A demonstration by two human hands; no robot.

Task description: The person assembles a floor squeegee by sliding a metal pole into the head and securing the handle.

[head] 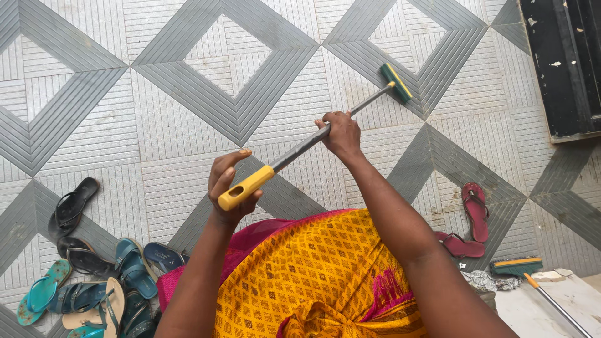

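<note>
left hand: the left hand [230, 188] is gripping the yellow plastic end grip of the long-handled green scrubbing brush [313, 138], fingers partly curled about it, thumb lifted above it.
right hand: the right hand [341, 133] is closing tight round the grey metal shaft farther along, about midway between the yellow grip and the brush head.
brush: it is slanting away from the person toward the upper right; its green head with a yellow strip is resting on the grey patterned tile floor [188, 119], on a dark ribbed diamond band.
clothing: the person is wearing an orange-yellow patterned garment with pink edging [313, 275], filling the lower middle of the view.
left side: a heap of blue, teal and black sandals [94, 275] is lying on the floor at the lower left, well apart from the brush head.
right side: a pair of dark red sandals [471, 219] is lying near the right arm; a second green brush with a yellow strip [517, 265] is lying at the lower right beside a pale step.
corner: a black door frame [563, 62] is showing at the upper right.
</note>
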